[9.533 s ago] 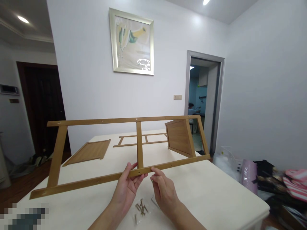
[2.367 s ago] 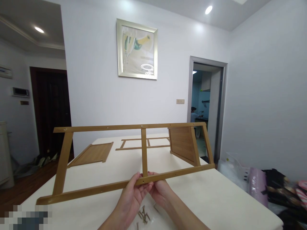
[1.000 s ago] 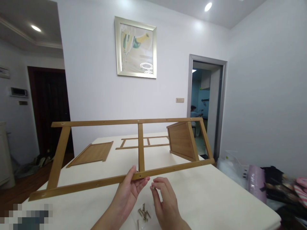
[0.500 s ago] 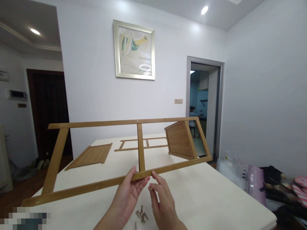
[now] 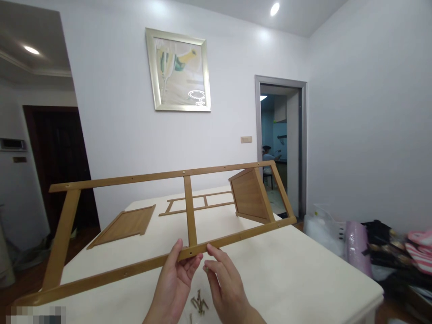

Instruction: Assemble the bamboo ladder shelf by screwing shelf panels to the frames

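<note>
A wooden ladder-like frame (image 5: 189, 211) with two long rails and crossbars is held tilted above the white table (image 5: 286, 265). My left hand (image 5: 177, 279) grips its lower rail beside the middle crossbar, thumb on top and fingers beneath. Just right of it, my right hand (image 5: 226, 283) pinches a small brass-coloured screw (image 5: 206, 269), mostly hidden by the fingertips. One right fingertip rests against the same rail. Toward the frame's right end, a wooden panel (image 5: 251, 195) stands upright behind the rails and appears joined to them. Several loose screws (image 5: 200, 302) lie on the table between my wrists.
Another wooden panel (image 5: 124, 225) lies flat on the table's left side. A second ladder-like frame (image 5: 205, 202) lies at the back. Bags and a pink-purple roll (image 5: 357, 247) are piled right of the table. Beyond the doorway (image 5: 280, 148), a person sits in another room.
The view has turned slightly right, so the scene sits further left. My hands keep nearly the same hold on the rail and the screw.
</note>
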{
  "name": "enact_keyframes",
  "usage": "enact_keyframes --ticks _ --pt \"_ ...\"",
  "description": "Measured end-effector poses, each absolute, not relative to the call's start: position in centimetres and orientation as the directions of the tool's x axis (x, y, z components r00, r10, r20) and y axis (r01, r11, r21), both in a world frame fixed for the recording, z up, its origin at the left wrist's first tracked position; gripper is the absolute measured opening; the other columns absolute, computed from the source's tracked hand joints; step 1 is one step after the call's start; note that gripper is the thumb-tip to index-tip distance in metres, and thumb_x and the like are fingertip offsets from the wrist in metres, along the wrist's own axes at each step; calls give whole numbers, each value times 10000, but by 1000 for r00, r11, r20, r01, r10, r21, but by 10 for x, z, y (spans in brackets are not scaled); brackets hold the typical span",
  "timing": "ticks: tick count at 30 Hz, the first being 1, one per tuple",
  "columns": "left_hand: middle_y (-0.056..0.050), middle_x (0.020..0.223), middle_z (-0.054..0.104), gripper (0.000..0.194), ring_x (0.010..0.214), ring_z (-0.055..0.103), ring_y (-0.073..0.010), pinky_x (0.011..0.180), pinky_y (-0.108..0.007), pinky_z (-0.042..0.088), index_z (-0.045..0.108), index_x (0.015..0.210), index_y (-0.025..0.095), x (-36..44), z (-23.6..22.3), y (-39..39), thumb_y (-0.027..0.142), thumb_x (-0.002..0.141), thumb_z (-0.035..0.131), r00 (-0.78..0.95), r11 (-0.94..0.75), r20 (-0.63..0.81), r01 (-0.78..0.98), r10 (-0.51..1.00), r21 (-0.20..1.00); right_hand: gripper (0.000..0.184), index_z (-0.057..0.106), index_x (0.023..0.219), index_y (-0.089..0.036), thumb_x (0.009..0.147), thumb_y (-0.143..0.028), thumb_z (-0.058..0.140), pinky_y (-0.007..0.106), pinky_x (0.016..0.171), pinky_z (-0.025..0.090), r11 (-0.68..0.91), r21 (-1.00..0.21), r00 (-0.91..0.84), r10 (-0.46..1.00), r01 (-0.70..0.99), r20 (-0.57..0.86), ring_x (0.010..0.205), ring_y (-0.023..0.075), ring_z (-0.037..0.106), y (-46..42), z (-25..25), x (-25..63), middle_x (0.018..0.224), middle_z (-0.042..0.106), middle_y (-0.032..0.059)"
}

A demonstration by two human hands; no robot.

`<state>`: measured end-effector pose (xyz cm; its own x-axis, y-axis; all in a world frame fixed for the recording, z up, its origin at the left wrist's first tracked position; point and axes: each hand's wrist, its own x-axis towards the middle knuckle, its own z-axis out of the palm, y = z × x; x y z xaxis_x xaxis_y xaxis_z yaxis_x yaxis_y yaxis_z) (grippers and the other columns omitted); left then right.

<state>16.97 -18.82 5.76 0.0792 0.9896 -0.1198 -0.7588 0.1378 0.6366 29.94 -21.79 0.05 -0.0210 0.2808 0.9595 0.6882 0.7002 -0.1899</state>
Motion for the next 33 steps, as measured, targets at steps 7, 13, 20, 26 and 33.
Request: enact_keyframes --ticks 7,13,20,26,33 --pt "-107 758 759 121 601 718 -154 576 -231 620 608 815 112 167 58 -186 110 909 533 105 158 -121 -769 987 620 289 602 1081 -223 872 -37 530 386 943 554 703 -190 -34 291 685 956 1151 223 611 -222 4 296 1239 640 133" --pt "-86 729 753 117 574 708 -151 540 -220 608 617 821 114 167 58 -186 115 908 539 106 164 -131 -781 986 602 326 596 1095 -197 865 16 504 324 783 570 736 -254 38 297 627 954 931 186 618 -225 4 293 997 611 106" --pt "-105 737 751 115 584 702 -145 566 -225 612 619 817 102 169 54 -184 120 907 550 110 168 -134 -796 985 582 343 582 1152 -218 878 -19 528 294 743 566 748 -266 134 234 608 963 863 172 651 -224 23 283 941 663 72" --pt "-120 743 746 138 573 690 -133 533 -206 594 631 828 81 168 56 -183 137 919 543 133 173 -111 -809 985 562 284 593 1091 -223 861 -55 593 273 725 571 730 -314 242 207 607 948 784 150 674 -219 37 264 871 700 32" --pt "-92 687 732 139 532 672 -119 507 -201 588 612 803 86 170 60 -187 94 915 530 123 169 -122 -833 985 527 313 615 1020 -205 828 41 586 305 706 567 778 -245 230 132 578 964 792 155 656 -211 32 261 867 703 37"
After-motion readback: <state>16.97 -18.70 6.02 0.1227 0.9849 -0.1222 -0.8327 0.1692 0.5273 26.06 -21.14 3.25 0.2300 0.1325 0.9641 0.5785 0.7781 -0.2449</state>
